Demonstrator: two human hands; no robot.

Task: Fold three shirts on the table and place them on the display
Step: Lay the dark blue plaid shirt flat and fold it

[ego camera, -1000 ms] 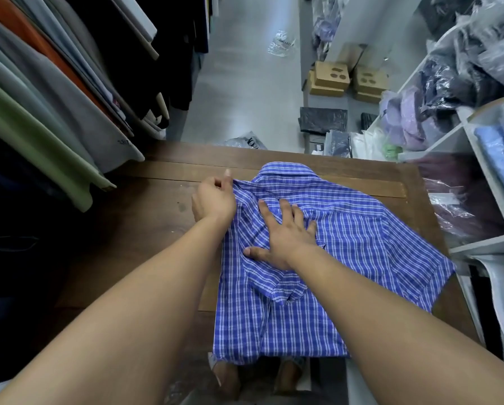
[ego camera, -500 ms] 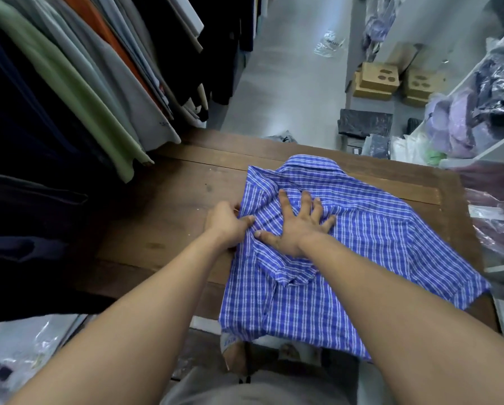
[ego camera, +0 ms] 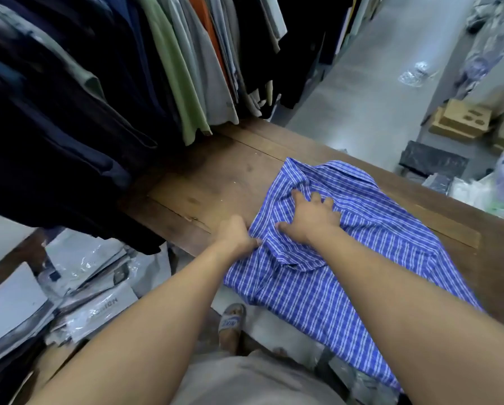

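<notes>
A blue and white checked shirt (ego camera: 361, 247) lies back up on the brown wooden table (ego camera: 215, 185), collar at the far end and hem hanging over the near edge. Its left side and sleeve are folded in over the back. My left hand (ego camera: 234, 235) pinches the folded left edge of the shirt. My right hand (ego camera: 310, 219) lies flat with spread fingers on the folded sleeve, pressing it down.
Hanging garments (ego camera: 163, 71) crowd the left and reach over the table's far left corner. Plastic-wrapped packages (ego camera: 78, 290) lie on the floor at the left. Cardboard boxes (ego camera: 461, 121) and bags stand on the floor beyond the table.
My left hand has slid toward me along the shirt's folded left edge, from near the collar to mid-body. The right hand stays pressed on the sleeve. The camera has swung left.
</notes>
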